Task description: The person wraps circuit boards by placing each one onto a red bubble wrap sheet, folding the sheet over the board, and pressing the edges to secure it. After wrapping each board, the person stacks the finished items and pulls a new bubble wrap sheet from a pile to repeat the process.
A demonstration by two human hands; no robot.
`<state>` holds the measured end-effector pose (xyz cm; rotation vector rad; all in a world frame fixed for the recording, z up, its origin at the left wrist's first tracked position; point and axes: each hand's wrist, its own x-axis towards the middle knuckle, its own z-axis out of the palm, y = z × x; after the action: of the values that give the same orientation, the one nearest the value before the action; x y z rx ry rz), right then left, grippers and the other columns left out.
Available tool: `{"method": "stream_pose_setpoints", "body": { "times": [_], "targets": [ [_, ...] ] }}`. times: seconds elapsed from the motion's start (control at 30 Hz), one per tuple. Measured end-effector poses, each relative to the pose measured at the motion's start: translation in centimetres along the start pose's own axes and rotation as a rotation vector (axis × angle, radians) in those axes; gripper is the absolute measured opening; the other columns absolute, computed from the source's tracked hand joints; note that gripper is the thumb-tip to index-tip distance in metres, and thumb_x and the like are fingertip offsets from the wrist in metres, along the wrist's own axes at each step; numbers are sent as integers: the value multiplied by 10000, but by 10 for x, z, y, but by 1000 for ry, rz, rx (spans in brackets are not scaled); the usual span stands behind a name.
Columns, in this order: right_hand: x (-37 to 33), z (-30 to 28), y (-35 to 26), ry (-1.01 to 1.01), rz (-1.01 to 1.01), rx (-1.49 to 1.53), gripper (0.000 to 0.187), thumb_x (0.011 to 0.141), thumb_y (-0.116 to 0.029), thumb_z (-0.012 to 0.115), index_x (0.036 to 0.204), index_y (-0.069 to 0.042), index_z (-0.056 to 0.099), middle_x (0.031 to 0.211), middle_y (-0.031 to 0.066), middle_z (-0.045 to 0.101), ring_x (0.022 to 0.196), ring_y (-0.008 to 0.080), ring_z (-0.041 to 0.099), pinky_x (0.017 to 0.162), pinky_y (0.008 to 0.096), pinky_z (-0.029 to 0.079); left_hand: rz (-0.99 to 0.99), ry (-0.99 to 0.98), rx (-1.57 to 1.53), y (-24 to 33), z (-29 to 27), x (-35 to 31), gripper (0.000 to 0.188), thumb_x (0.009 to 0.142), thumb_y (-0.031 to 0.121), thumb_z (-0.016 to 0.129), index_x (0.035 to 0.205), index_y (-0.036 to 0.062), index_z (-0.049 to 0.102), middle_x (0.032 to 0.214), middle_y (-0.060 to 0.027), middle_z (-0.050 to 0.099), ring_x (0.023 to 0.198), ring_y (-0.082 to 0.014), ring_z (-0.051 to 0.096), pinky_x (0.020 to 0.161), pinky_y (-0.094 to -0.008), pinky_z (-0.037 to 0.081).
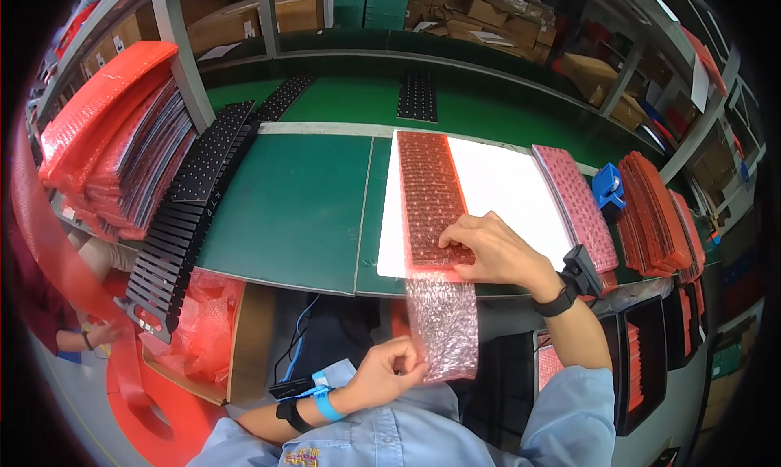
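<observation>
1. Head view, sole view inspected; clock directions taken from its centre.
2. Find red bubble-wrapped panel [423, 182] just off centre toward 1 o'clock, lying flat on the left part of a white surface [512, 190], over the green worktop [293, 207].
3. Note clear bubble-film flap [447, 320] running from the panel's near end toward 5 o'clock, past the worktop edge.
4. Observe left hand [382, 373] at 6 o'clock, pinching the flap's near left corner between thumb and fingers.
5. Observe right hand [500, 251] toward 4 o'clock, over the panel's near end with fingers curled; cannot tell whether gripping film or merely resting.
6. Judge as light, moderately stiff along the wrapped length, limp at the flap; likely slippery on the film, possibly fragile inside.
7. Best held by both long edges near mid-length, with light, even pressure; avoid lifting by the flap alone.
8. Note also black slotted rack [163, 259] at 9 o'clock, stacked red pouches [106, 117] at 10 o'clock, blue device [606, 189] at 3 o'clock.
</observation>
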<state>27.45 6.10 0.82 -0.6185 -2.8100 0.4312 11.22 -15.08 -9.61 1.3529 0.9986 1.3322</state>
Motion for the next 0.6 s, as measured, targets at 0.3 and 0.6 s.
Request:
{"method": "stream_pose_setpoints", "body": {
  "times": [0.3,0.6],
  "targets": [
    [12,-4,9,-145,-14,106,382,725,-232,804,1013,-26,660,885,147,683,803,293,668,711,347,527,-234,-324,148,-19,-21,8,326,832,31,731,695,40,435,748,-59,536,645,-132,507,598,-264,447],
    [195,-42,181,362,592,-81,462,818,-382,720,1159,-75,668,1172,202,645,1007,332,651,887,400,523,-39,-286,84,81,-95,78,152,815,80,735,799,21,596,800,-78,623,698,-288,604,630,-354,496]
  ]
}}
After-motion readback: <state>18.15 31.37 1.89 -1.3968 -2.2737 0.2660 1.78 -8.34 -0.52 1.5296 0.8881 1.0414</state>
